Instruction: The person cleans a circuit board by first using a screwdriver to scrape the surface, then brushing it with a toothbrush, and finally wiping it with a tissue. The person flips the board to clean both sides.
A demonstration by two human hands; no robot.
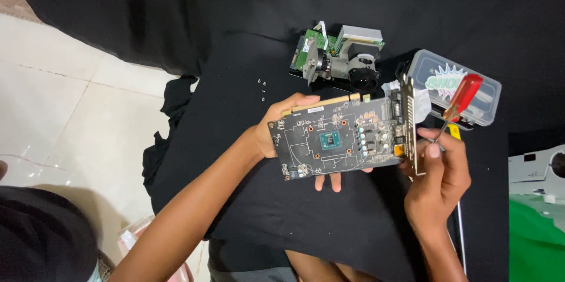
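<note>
My left hand (272,132) holds a black circuit board (338,139) from beneath, fingers showing under its lower edge. The board faces up, with a green chip in its middle and a metal bracket (411,135) on its right end. My right hand (438,170) grips a red-handled screwdriver (462,98), handle pointing up and away, and also touches the bracket end of the board.
Beyond the board lie a small grey and green optical assembly (344,55), a clear plastic box (456,85) and a few loose screws (262,87) on black cloth (247,52). White floor tiles (59,94) are at left, a green and white object (538,211) at right.
</note>
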